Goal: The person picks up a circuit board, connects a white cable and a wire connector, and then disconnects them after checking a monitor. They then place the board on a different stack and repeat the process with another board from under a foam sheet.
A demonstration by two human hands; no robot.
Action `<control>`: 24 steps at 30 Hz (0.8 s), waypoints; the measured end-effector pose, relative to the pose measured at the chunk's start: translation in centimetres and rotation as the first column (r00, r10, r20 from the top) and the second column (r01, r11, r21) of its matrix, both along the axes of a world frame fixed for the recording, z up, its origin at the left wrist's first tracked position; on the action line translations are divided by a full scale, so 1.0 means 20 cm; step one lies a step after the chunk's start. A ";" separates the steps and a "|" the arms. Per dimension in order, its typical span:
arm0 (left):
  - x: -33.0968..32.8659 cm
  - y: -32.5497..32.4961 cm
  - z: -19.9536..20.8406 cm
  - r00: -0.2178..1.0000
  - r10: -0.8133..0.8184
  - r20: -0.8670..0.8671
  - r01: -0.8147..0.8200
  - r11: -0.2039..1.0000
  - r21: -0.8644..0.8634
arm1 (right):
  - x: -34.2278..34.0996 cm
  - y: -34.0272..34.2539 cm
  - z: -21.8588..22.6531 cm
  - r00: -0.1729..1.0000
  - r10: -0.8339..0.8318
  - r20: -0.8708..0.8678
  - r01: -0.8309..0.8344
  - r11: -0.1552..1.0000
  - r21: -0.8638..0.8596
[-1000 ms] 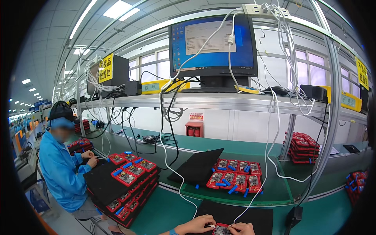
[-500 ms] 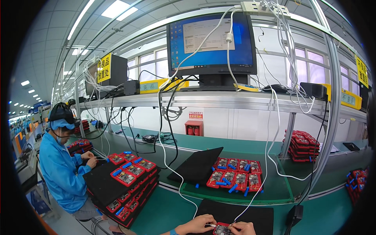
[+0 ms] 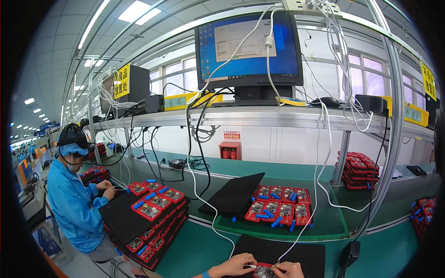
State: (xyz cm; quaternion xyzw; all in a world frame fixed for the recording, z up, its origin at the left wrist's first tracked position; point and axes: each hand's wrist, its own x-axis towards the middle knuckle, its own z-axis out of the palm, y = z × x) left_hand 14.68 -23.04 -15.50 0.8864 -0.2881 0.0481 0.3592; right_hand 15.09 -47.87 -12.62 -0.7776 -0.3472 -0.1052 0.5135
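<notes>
A circuit board in a red holder (image 3: 263, 271) lies between my hands at the near edge of a black mat (image 3: 296, 252). My left hand (image 3: 237, 265) is closed, pinching a white cable plug (image 3: 251, 266) against the board's left side. At the board's right edge, my right hand (image 3: 289, 270) is closed on the end of a second white cable (image 3: 289, 248) that hangs from above. The fingers partly hide that cable's tip, and the frame's lower edge cuts off part of the holder.
Beyond the mat sit several red-framed boards (image 3: 280, 212) with blue pieces, beside a tilted black sheet (image 3: 232, 197). Stacked board trays (image 3: 155, 222) stand left, near a co-worker in blue (image 3: 74, 208). A monitor (image 3: 250, 51) is on the shelf above; a black adapter (image 3: 349, 254) is at right.
</notes>
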 end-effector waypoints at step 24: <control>-0.01 -0.01 0.01 1.000 0.001 -0.027 0.000 1.000 0.007 | -0.01 0.00 0.03 1.000 -0.022 0.010 0.022 0.999 -0.034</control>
